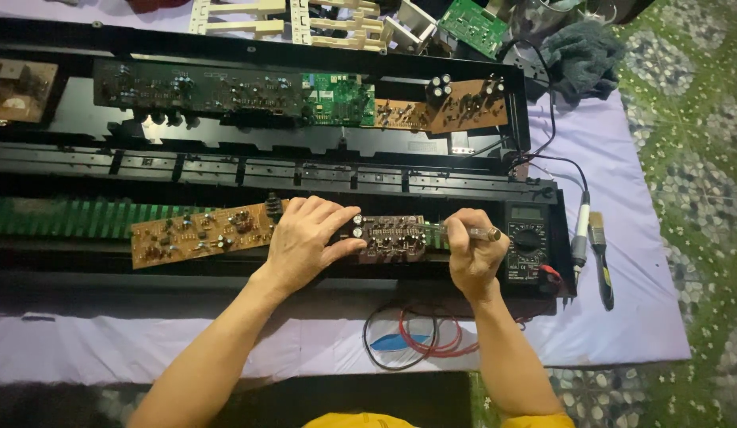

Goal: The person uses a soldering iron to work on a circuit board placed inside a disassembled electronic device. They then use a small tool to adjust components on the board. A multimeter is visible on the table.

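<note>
My left hand (307,240) lies flat on a long brown circuit board (202,232) that rests inside an opened black electronic keyboard case (250,176). Its fingertips touch a darker board section (394,236) with small capacitors. My right hand (473,252) is closed around a slim clear-handled tool (456,231) whose tip points left onto that darker section. A black multimeter (528,244) sits just right of my right hand.
More circuit boards (234,93) line the case's far half, with a green board (337,98) among them. A soldering iron (580,231) and a paintbrush (601,257) lie on the lilac cloth at right. Red and black wires (420,339) coil near my wrists. A grey rag (582,55) is at top right.
</note>
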